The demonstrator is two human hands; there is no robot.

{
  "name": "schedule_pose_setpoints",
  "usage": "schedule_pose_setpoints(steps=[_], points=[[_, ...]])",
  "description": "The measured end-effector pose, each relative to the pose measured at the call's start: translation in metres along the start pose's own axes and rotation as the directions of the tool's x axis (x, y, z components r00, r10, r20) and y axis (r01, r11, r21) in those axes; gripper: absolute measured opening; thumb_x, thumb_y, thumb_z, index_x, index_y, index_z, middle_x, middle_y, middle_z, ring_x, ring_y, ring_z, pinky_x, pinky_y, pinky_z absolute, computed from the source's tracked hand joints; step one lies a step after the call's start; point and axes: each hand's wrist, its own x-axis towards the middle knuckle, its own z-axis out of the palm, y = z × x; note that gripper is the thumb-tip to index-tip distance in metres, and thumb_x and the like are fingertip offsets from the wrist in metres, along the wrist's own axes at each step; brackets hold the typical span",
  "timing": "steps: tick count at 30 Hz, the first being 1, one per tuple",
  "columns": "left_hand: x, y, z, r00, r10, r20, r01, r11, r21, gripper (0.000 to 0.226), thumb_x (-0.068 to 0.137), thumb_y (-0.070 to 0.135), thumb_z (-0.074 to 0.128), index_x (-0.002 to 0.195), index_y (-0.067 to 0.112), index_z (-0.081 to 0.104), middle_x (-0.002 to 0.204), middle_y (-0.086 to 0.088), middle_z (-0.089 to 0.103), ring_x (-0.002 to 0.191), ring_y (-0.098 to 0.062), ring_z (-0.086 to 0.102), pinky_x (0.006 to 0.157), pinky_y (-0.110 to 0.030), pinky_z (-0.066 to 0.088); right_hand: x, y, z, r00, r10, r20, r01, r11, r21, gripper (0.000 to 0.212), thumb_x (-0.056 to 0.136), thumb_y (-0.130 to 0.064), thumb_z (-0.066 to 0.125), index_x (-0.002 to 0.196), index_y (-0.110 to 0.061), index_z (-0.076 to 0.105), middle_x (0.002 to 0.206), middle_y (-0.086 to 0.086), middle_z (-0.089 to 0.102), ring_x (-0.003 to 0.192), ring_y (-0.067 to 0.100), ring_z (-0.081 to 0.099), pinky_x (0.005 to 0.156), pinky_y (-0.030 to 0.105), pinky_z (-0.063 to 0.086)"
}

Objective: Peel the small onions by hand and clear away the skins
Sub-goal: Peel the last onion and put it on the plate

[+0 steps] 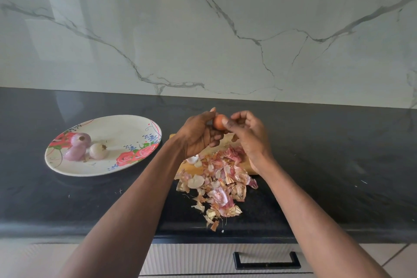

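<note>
Onion [219, 121] pinched between left hand [198, 135] and right hand [246, 135], raised over skins [222, 184] (three peeled on plate [108, 166]). Mid-peel, probably; next, thumbnail under a loose edge.

Both hands' fingers [228, 122] pinching small onion [218, 121], skins [220, 184] below, peeled onions [85, 148] on plate [117, 124]

Both hands raised together, left [198, 133] and right [246, 133] fingers curled, pinching
</note>
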Motion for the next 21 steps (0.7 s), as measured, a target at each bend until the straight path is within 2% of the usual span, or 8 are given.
schedule_pose_setpoints(steps=[3, 5, 7, 10, 13, 17, 19, 21], points=[[-0.001, -0.001, 0.001, 0.996, 0.084, -0.018, -0.084, 0.996, 0.030, 0.021, 0.110, 0.023, 0.039, 0.104, 0.004, 0.047, 0.074, -0.014, 0.063, 0.057, -0.020, 0.058, 0.047, -0.026, 0.049, 0.002, 0.005, 0.000, 0.999, -0.006, 0.054, 0.011, 0.994, -0.107, 0.034, 0.082, -0.018, 0.082, 0.111, -0.027, 0.069, 0.108, -0.005, 0.071, 0.104, 0.011, 0.065, 0.093, 0.034, 0.055], [-0.002, -0.003, 0.002, 0.993, 0.120, 0.003, -0.119, 0.991, 0.064, 0.018, 0.108, 0.022, 0.044, 0.104, 0.005, 0.046, 0.079, -0.015, 0.068, 0.063, -0.022, 0.065, 0.052, -0.026, 0.054, 0.000, 0.003, -0.001, 0.999, -0.024, 0.043, 0.027, 0.997, -0.078, 0.037, 0.086, -0.011, 0.077, 0.119, -0.026, 0.069, 0.113, -0.005, 0.072, 0.109, 0.009, 0.065, 0.100, 0.034, 0.053], [-0.003, -0.004, 0.002, 0.985, 0.169, -0.038, -0.163, 0.978, 0.130, 0.018, 0.103, 0.022, 0.054, 0.106, 0.005, 0.049, 0.085, -0.015, 0.071, 0.073, -0.025, 0.071, 0.058, -0.029, 0.058, -0.001, 0.000, -0.002, 1.000, -0.010, 0.029, 0.011, 1.000, -0.020, 0.039, 0.090, -0.006, 0.071, 0.127, -0.021, 0.067, 0.119, -0.002, 0.071, 0.112, 0.009, 0.066, 0.102, 0.033, 0.052], [0.000, -0.004, -0.005, 0.938, 0.324, -0.126, -0.274, 0.913, 0.303, 0.013, 0.094, 0.012, 0.067, 0.099, 0.001, 0.066, 0.088, -0.011, 0.073, 0.081, -0.023, 0.072, 0.066, -0.029, 0.060, 0.000, 0.002, -0.002, 0.999, 0.032, 0.005, -0.031, 0.999, -0.017, 0.035, 0.094, -0.012, 0.068, 0.125, -0.030, 0.068, 0.127, -0.003, 0.068, 0.117, 0.012, 0.063, 0.102, 0.038, 0.053], [0.001, -0.006, -0.008, 0.915, 0.398, -0.063, -0.339, 0.845, 0.414, 0.019, 0.090, 0.007, 0.071, 0.107, -0.001, 0.074, 0.095, -0.013, 0.076, 0.085, -0.025, 0.073, 0.073, -0.029, 0.060, 0.000, 0.003, 0.000, 0.999, 0.050, 0.013, -0.050, 0.999, 0.016, 0.030, 0.097, -0.020, 0.064, 0.122, -0.035, 0.070, 0.126, 0.000, 0.069, 0.112, 0.014, 0.067, 0.094, 0.045, 0.058], [0.003, -0.008, -0.013, 0.875, 0.482, 0.035, -0.411, 0.705, 0.577, 0.019, 0.093, 0.007, 0.068, 0.110, 0.002, 0.075, 0.097, -0.014, 0.077, 0.086, -0.028, 0.074, 0.071, -0.031, 0.061, -0.002, 0.002, -0.004, 1.000, -0.003, 0.023, 0.005, 0.997, -0.071, 0.034, 0.102, -0.014, 0.056, 0.135, -0.017, 0.063, 0.127, 0.001, 0.069, 0.100, 0.006, 0.069, 0.078, 0.023, 0.058], [0.004, -0.009, -0.015, 0.865, 0.497, 0.066, -0.425, 0.656, 0.624, 0.018, 0.093, 0.006, 0.068, 0.108, -0.001, 0.076, 0.095, -0.016, 0.077, 0.080, -0.030, 0.074, 0.069, -0.031, 0.061, -0.004, 0.002, -0.007, 0.997, -0.046, 0.057, 0.058, 0.973, -0.222, 0.035, 0.103, -0.020, 0.055, 0.137, -0.019, 0.061, 0.138, -0.002, 0.063, 0.113, -0.001, 0.059, 0.084, 0.008, 0.048], [0.004, -0.008, -0.017, 0.877, 0.474, 0.078, -0.419, 0.676, 0.606, 0.018, 0.092, 0.004, 0.068, 0.107, -0.005, 0.075, 0.093, -0.021, 0.075, 0.077, -0.032, 0.072, 0.068, -0.031, 0.061, -0.003, 0.003, -0.009, 0.995, -0.041, 0.091, 0.064, 0.961, -0.269, 0.035, 0.104, -0.022, 0.054, 0.138, -0.020, 0.061, 0.143, -0.004, 0.058, 0.127, 0.002, 0.050, 0.086, 0.002, 0.040]])
